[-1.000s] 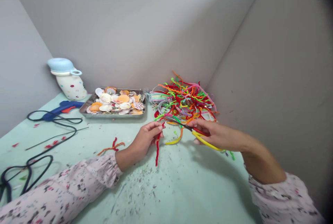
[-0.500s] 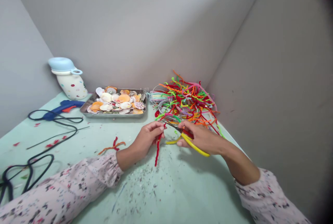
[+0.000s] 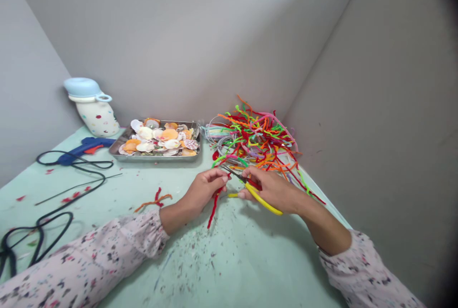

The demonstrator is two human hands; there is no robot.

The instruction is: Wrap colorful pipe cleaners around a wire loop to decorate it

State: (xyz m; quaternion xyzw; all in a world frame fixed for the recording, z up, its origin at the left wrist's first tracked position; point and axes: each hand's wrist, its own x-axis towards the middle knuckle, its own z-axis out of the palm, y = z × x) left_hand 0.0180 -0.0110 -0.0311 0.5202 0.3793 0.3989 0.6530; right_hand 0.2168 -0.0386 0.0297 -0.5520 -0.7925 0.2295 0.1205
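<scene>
Between the closed fingertips of my left hand (image 3: 205, 191) is a red pipe cleaner (image 3: 213, 212), whose longer end hangs down and toward me. My right hand (image 3: 270, 189) grips long-nose pliers (image 3: 265, 199) with yellow and red handles. The handles are spread apart, and the thin dark jaws point left, at my left fingertips and the short upper end of the red pipe cleaner. Whether the jaws touch it I cannot tell. Left of my left hand, a small crossed orange and red pipe cleaner piece (image 3: 157, 198) lies on the table.
A metal tray (image 3: 153, 159) of seashells stands at the back, with a heap of colourful pipe cleaners (image 3: 261, 136) to its right. On the left are a blue glue gun (image 3: 84, 148), its looping black cord (image 3: 53, 212) and a white bottle (image 3: 96, 115) with a blue lid. Walls rise behind.
The pliers and my right hand have shifted slightly left, bringing the jaws closer over my left fingertips. The hanging end of the red pipe cleaner has swung a little left.
</scene>
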